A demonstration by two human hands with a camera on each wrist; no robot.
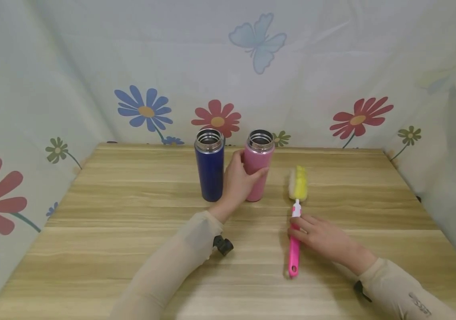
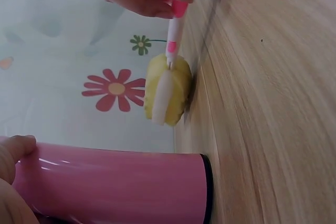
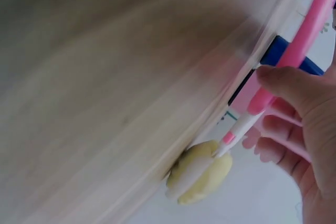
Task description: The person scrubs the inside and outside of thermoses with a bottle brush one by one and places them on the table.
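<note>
My left hand grips a pink open-topped metal bottle, thumb across its front and fingers behind its left side. The bottle stands upright, and the left wrist view shows its black-edged base on the wood. Right beside that hand stands a dark blue bottle, also upright and without a lid. To the right, my right hand pinches the pink handle of a bottle brush between thumb and fingers. The brush's yellow and white sponge head points away from me, close over the table.
The wood-grain table ends at the back against a white cloth printed with flowers and a butterfly. The cloth also hangs along the left and right sides. Small black wrist mounts sit at both sleeves.
</note>
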